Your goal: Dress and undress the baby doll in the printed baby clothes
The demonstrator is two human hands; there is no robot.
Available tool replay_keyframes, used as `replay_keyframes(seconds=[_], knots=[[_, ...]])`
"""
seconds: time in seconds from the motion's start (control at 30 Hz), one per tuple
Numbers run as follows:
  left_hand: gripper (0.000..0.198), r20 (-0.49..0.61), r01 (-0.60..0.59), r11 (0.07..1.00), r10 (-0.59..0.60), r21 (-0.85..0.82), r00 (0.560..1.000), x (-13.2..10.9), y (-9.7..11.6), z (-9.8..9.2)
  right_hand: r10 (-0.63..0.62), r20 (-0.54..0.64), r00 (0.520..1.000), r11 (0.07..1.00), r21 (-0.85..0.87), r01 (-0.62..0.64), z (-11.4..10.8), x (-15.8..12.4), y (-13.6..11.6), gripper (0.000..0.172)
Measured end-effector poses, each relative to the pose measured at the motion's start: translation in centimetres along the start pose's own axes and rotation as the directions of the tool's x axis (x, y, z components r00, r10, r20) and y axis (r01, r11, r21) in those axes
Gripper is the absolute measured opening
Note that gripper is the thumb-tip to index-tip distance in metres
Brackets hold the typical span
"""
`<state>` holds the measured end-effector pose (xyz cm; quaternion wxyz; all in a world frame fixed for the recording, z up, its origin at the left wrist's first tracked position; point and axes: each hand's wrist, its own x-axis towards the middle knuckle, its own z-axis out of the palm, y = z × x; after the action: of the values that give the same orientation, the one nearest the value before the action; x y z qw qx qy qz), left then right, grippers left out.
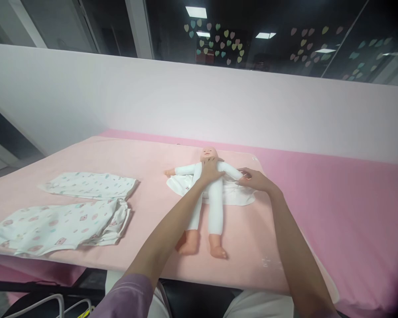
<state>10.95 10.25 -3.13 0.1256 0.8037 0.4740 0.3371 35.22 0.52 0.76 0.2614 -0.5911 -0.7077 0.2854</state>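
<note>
A baby doll (pixel 215 212) with a white cloth body lies on its back, its head at the far end and its bare feet pointing towards me. My left hand (pixel 211 171) rests on its upper chest, below the chin, with the fingers forward and the thumb stretched out to the right. At the end of the doll's arm on the right, my right hand (pixel 254 180) has its fingers closed around the doll's hand, which they mostly hide. A white garment (pixel 239 194) is spread under the doll's back, showing on both sides. The doll's other arm reaches out to the left.
Two printed white baby garments lie on the left: a smaller folded one (pixel 89 184) and a larger one (pixel 63 223) nearer me. A pale pink mat (pixel 146 163) covers part of the pink table surface (pixel 345 212). Behind rises a white partition (pixel 199 101).
</note>
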Motion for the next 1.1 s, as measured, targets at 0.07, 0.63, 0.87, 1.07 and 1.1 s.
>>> replay_keyframes(seconds=[0.07,0.63,0.87,1.07,1.1], knots=[[0.05,-0.018,-0.022,0.999,0.021,-0.04,1.0,-0.2,-0.3,-0.6,0.009,-0.068,0.998,0.997,-0.081,-0.015,1.2,0.5,-0.7,0.045],[0.04,0.066,0.085,0.884,-0.129,0.461,0.989,-4.8,-10.4,-9.4,0.056,-0.331,0.942,0.867,-0.451,-0.21,5.4,3.9,-4.7,0.044],[0.053,0.056,0.027,0.94,-0.049,0.34,0.997,-1.9,-2.7,-6.4,0.106,-0.394,0.913,0.879,-0.393,-0.271,-4.6,0.3,-0.8,0.051],[0.054,0.201,-0.067,0.972,0.02,0.226,0.979,1.9,6.8,1.0,0.304,-0.429,0.851,0.814,-0.347,-0.466,-13.7,-4.5,5.7,0.054],[0.056,0.229,-0.072,0.976,0.024,0.204,0.973,2.4,8.3,2.4,0.332,-0.438,0.836,0.798,-0.343,-0.496,-15.0,-5.4,7.3,0.053]])
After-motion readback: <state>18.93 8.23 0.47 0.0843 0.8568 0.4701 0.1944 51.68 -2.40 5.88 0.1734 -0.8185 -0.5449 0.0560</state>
